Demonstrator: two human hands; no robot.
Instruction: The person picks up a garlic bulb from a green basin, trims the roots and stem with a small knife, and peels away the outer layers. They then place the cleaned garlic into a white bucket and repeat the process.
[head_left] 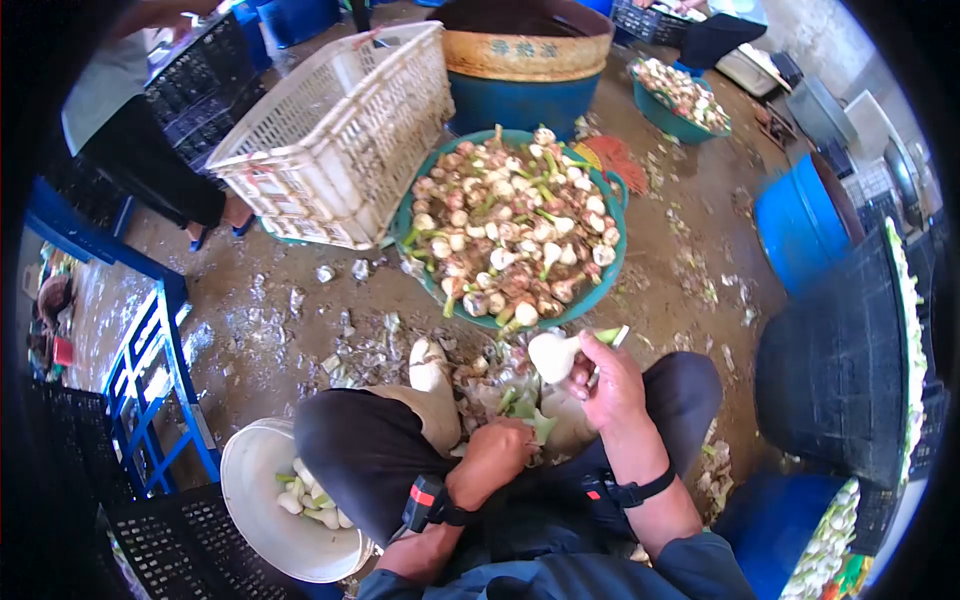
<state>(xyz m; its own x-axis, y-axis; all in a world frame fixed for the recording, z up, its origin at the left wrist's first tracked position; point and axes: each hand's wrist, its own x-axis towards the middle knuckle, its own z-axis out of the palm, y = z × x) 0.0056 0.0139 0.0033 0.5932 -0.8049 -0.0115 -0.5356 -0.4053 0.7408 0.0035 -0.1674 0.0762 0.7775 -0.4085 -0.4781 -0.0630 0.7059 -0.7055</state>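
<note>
My right hand (608, 378) holds a white peeled garlic bulb (553, 356) by its green stem, above my right knee's inner side. Lower and to the left, my left hand (497, 452) is closed near green leaf scraps (522, 408); what it holds, if anything, is hidden. In front of both hands stands a green tub (615, 250) heaped with unpeeled garlic bulbs (515, 225). By my left knee, a white bucket (245, 470) contains several clean white bulbs (310, 497) with short green stems.
A white plastic crate (340, 150) stands left of the tub, with a large blue barrel (530, 95) behind. Blue barrels (800, 220) and a dark tub (835, 370) are on the right. Another garlic basin (680, 98) sits farther back. A person (130, 130) stands at upper left. Peelings litter the floor.
</note>
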